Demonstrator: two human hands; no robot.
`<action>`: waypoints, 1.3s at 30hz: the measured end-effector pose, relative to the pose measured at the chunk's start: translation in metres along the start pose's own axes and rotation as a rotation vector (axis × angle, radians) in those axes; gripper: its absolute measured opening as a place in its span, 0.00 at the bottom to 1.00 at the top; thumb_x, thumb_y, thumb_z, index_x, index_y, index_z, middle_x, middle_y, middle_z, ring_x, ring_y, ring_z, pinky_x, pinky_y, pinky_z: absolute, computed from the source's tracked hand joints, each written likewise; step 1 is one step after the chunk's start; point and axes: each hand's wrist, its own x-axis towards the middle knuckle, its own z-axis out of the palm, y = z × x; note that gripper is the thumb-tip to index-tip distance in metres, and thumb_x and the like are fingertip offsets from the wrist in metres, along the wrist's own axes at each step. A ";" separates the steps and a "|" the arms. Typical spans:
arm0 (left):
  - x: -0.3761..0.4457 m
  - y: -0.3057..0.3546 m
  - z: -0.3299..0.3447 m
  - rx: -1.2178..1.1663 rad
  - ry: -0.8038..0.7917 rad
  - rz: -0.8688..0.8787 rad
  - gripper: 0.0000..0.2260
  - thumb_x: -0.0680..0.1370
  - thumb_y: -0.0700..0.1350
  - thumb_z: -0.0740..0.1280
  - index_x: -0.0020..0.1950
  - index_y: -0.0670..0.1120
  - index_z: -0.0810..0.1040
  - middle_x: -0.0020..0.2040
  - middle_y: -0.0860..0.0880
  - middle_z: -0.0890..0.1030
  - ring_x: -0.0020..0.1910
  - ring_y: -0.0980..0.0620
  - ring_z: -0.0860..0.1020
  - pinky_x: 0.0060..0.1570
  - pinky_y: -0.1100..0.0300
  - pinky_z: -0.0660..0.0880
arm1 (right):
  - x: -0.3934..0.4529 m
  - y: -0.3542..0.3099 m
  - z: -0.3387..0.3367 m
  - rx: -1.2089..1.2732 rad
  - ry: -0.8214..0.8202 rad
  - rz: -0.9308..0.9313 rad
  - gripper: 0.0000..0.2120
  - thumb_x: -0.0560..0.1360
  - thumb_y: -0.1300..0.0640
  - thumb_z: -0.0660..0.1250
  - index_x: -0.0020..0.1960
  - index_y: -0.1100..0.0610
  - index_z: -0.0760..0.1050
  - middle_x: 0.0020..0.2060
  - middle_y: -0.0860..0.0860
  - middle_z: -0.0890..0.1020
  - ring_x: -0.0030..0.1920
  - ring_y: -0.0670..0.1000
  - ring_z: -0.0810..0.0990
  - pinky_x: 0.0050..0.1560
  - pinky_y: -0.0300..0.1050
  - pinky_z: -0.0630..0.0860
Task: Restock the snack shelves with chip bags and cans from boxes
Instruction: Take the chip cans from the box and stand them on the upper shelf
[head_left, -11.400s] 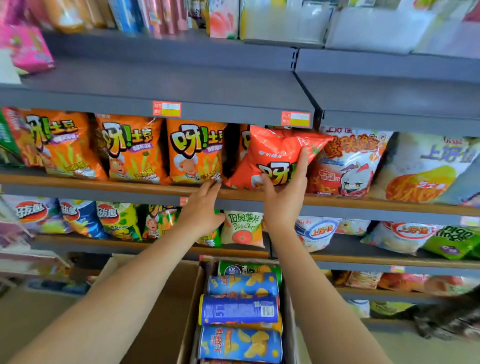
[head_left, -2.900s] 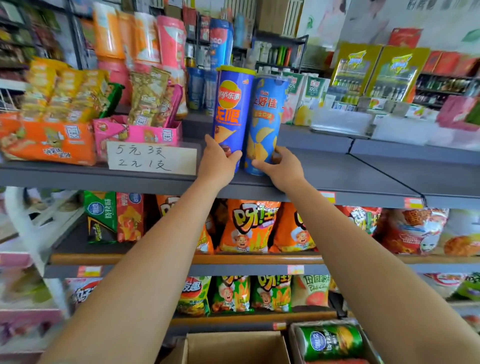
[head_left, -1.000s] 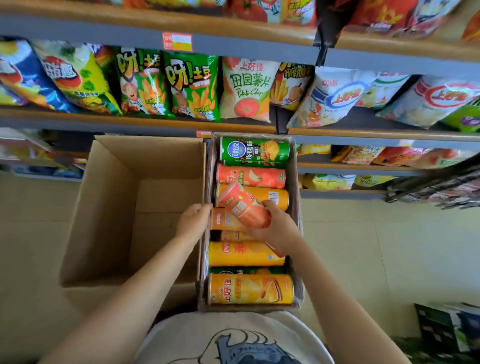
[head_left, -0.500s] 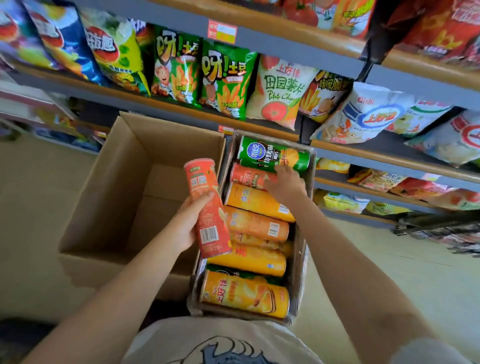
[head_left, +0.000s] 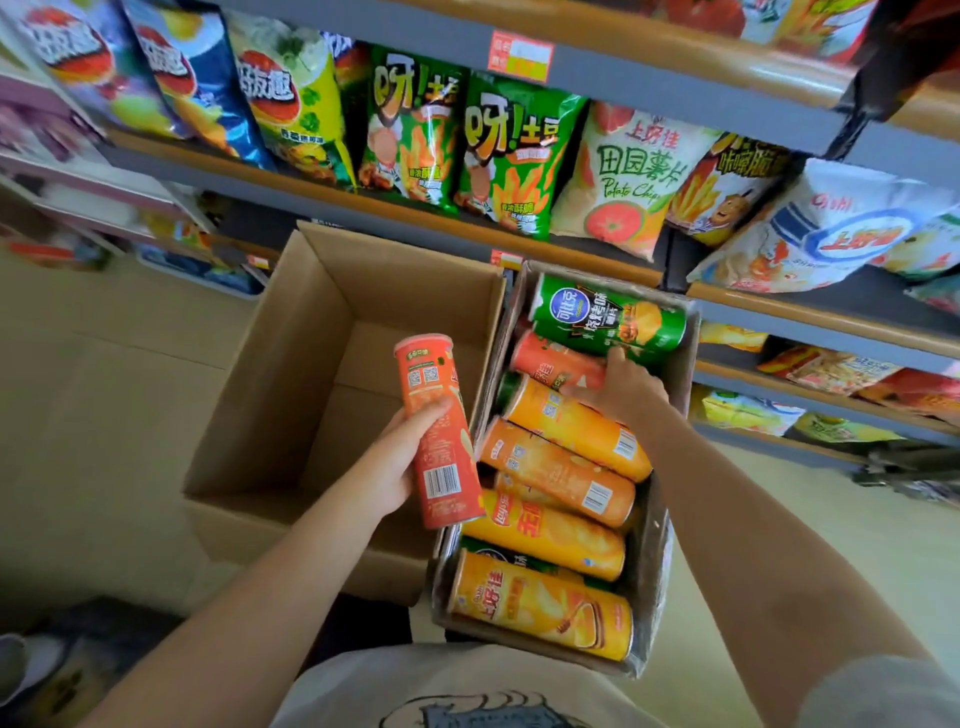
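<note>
Since half a second ago the right hand (head_left: 621, 387) has stayed low in the narrow can box (head_left: 670, 525), and the left hand (head_left: 402, 457) has kept the red-orange chip can (head_left: 439, 431) lifted, nearly unchanged. The left arm reaches forward, fingers curled around the lower half of this can, which stands almost upright over the edge between the two boxes. The right arm stretches deeper; its fingers bend down onto the red can (head_left: 553, 364), just below the green can (head_left: 608, 319), but I cannot tell if they already grip it. The large cardboard box (head_left: 291, 364) lies beside, to the left.
</note>
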 end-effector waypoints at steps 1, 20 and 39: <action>0.001 0.001 0.000 0.017 0.005 -0.010 0.25 0.73 0.57 0.74 0.66 0.50 0.73 0.55 0.44 0.83 0.53 0.44 0.83 0.48 0.48 0.78 | -0.003 -0.001 -0.003 -0.016 0.005 0.003 0.43 0.66 0.25 0.66 0.65 0.56 0.65 0.56 0.55 0.79 0.57 0.60 0.79 0.55 0.54 0.76; -0.118 0.173 0.043 0.112 -0.480 0.276 0.16 0.73 0.54 0.69 0.56 0.45 0.80 0.44 0.45 0.87 0.39 0.48 0.85 0.41 0.53 0.79 | -0.212 -0.101 -0.127 1.581 0.130 -0.316 0.28 0.65 0.48 0.78 0.63 0.52 0.76 0.56 0.54 0.85 0.57 0.57 0.84 0.58 0.57 0.79; -0.241 0.415 0.044 -0.038 -0.364 1.164 0.04 0.76 0.43 0.70 0.51 0.47 0.79 0.35 0.50 0.83 0.30 0.55 0.81 0.32 0.61 0.78 | -0.211 -0.236 -0.456 1.026 1.184 -0.448 0.26 0.66 0.42 0.79 0.56 0.52 0.75 0.46 0.45 0.82 0.47 0.49 0.82 0.52 0.48 0.78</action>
